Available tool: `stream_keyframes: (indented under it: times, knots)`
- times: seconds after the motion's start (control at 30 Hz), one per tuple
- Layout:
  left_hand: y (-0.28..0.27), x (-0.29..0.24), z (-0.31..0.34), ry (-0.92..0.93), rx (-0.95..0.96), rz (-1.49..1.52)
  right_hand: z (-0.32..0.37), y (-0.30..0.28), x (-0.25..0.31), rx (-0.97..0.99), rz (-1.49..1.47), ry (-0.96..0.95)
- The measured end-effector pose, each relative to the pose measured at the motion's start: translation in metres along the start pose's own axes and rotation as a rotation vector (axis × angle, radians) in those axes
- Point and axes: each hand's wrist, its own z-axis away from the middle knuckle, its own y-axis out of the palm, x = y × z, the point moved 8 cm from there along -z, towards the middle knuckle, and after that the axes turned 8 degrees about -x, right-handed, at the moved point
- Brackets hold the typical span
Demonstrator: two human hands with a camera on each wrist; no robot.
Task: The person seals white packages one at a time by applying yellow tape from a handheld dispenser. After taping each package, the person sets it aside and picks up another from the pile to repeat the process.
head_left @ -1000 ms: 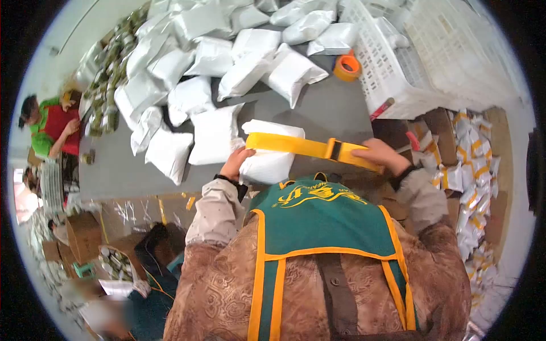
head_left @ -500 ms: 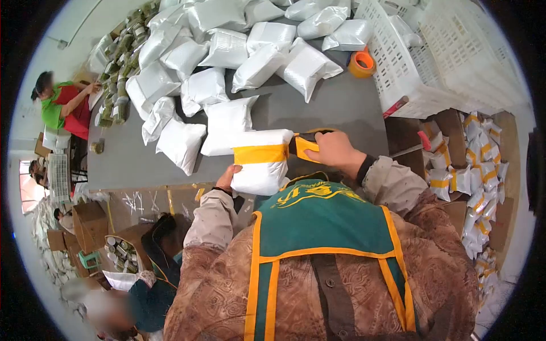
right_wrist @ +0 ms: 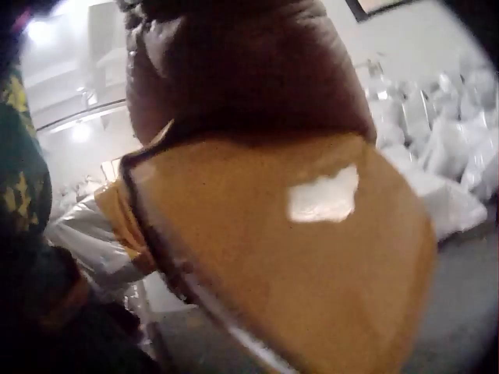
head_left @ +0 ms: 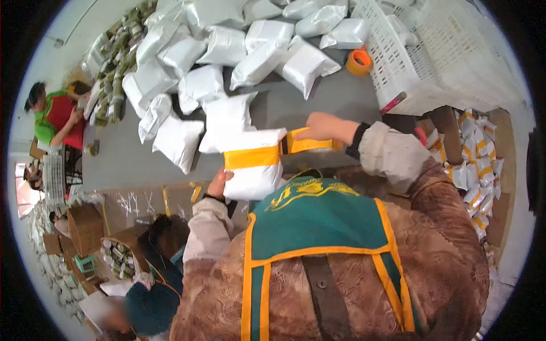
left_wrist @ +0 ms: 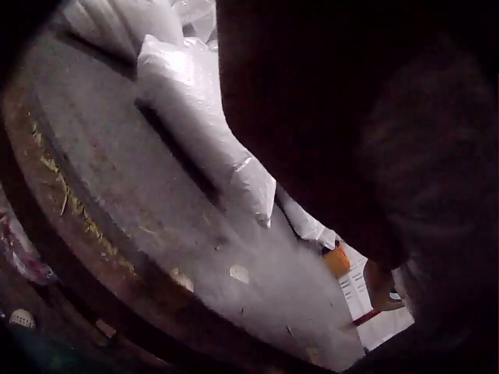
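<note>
A white plastic-wrapped package (head_left: 253,183) stands tilted at the near table edge, close to the apron. Around its middle runs a band of yellow tape (head_left: 252,158). My left hand (head_left: 218,183) grips the package at its left side. My right hand (head_left: 329,127) holds a wide roll of yellow packing tape (head_left: 310,146) just right of the package. That same tape roll (right_wrist: 265,234) fills much of the right wrist view, with the fingers above it. In the left wrist view the package is hidden behind dark shapes.
Many white packages (head_left: 256,63) are piled across the back of the grey table (head_left: 318,102). An orange tape roll (head_left: 359,61) lies by a white plastic crate (head_left: 392,74). Jars (head_left: 114,102) line the far left, near another person (head_left: 57,122). Taped packages (head_left: 475,165) heap at right.
The yellow tape, stretched between the hands at first, came to lie around the package. The package has since tipped and shifted slightly left, and the right hand has risen with the roll.
</note>
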Motion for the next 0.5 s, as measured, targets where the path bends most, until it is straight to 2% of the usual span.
stream_keyframes:
  times: [0.07, 0.13, 0.2, 0.23, 0.3, 0.33, 0.4, 0.5]
  knots:
    - [-0.013, -0.001, -0.005, -0.015, -0.05, -0.127, -0.006, 0.006, -0.007, 0.046, -0.116, 0.021]
    - [-0.052, 0.018, -0.011, -0.071, -0.07, -0.2, 0.019, -0.011, -0.007, -0.044, 0.006, -0.077]
    - [-0.044, 0.014, -0.018, -0.048, 0.001, -0.146, 0.057, -0.039, 0.023, -0.154, 0.24, -0.162]
    - [-0.016, -0.001, -0.024, -0.008, 0.097, -0.07, 0.051, -0.024, 0.028, -0.267, 0.296, -0.201]
    - [0.004, -0.001, -0.015, -0.007, 0.214, 0.04, 0.028, 0.008, 0.04, -0.325, 0.118, -0.499]
    - [-0.004, -0.005, -0.022, 0.025, 0.212, 0.085, 0.008, 0.018, 0.041, -0.242, 0.196, -0.308]
    - [-0.04, -0.012, -0.021, 0.102, 0.165, 0.174, 0.026, -0.004, 0.029, -0.341, 0.154, -0.204]
    - [-0.076, -0.01, -0.025, 0.234, -0.001, 0.359, 0.042, -0.02, -0.032, -0.426, 0.185, 0.039]
